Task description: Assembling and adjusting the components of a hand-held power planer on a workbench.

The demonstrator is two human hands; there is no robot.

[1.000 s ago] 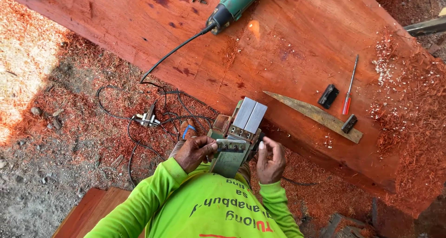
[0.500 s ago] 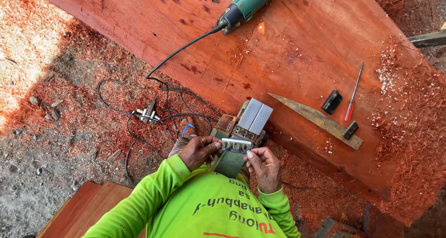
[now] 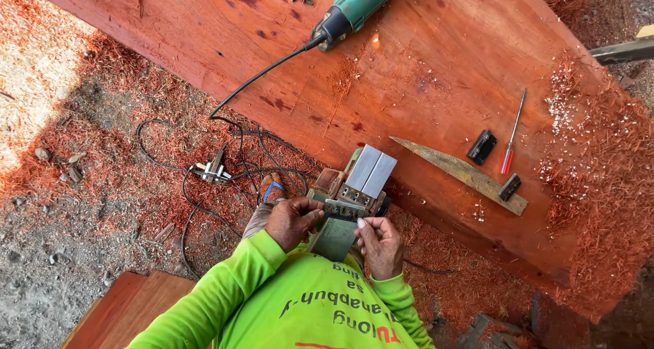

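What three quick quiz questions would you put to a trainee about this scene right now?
1. True or false: the left hand and the right hand are both on the electric planer.
2. What lies on the plank just beside the red-handled screwdriver? A) a small black block B) a hammer C) a handsaw
3. What litters the ground around the black cable?

Key: 1 true. 2 A. 3 reddish wood shavings.
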